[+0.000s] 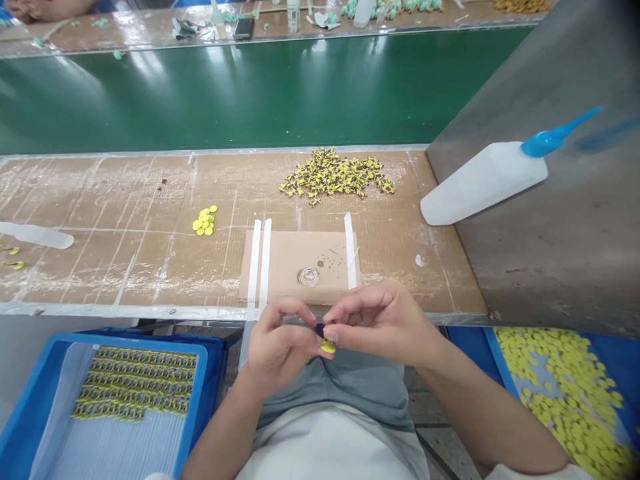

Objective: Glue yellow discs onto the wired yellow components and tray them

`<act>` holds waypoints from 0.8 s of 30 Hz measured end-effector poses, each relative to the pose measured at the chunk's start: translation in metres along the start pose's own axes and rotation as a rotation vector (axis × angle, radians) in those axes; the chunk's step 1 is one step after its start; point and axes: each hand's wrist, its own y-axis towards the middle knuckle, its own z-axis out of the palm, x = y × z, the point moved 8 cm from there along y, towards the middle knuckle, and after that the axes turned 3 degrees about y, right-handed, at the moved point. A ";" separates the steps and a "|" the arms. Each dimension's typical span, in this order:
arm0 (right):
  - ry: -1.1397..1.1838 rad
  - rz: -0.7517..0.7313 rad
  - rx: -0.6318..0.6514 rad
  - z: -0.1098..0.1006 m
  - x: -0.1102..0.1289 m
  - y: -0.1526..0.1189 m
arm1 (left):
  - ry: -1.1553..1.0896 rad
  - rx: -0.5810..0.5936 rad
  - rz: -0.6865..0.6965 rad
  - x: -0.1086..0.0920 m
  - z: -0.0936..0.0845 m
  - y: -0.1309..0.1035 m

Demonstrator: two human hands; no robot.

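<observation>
My left hand (280,347) pinches a small yellow disc (328,347) in front of my lap, just below the table's front edge. Thumb and fingertip of my right hand (385,327) are closed on a small dark piece right above the disc; the fingers mostly hide it. On the cardboard pad (295,250) beyond my hands stands a small clear round dish (309,277). Farther back lies a heap of tiny yellow-and-dark figures (340,175). A small group of yellow discs (205,221) rests to the left of the pad.
A blue tray (203,373) at lower left holds rows of yellow-and-dark pieces. At lower right lie many loose yellow discs (570,380). A white bottle with a blue nozzle (487,183) leans by the metal panel (560,260). A green belt (240,93) runs behind the table.
</observation>
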 end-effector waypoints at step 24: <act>-0.043 -0.112 -0.047 -0.003 0.009 -0.005 | -0.086 -0.044 -0.033 -0.006 0.001 0.001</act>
